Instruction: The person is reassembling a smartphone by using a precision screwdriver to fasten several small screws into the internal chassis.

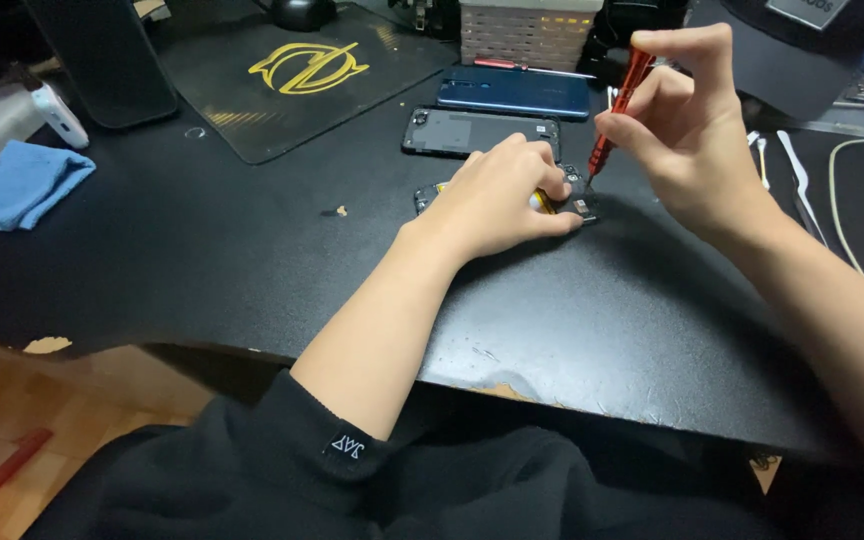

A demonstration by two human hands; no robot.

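Observation:
My left hand (497,195) lies flat over an opened phone body (577,198) on the black desk (202,250), pressing it down and hiding most of it. A bit of yellow shows under my fingers. My right hand (692,125) grips a red screwdriver (620,100) held nearly upright, its tip touching the phone's upper right corner. Just behind lie a dark inner frame plate (477,132) and a blue phone back cover (514,92).
A black mouse pad with a yellow emblem (292,70) and a mouse (302,12) sit at the back left. A blue cloth (17,185) lies at far left. White tweezers (800,180) and a cable (837,190) rest at right. A grey box (524,32) stands behind.

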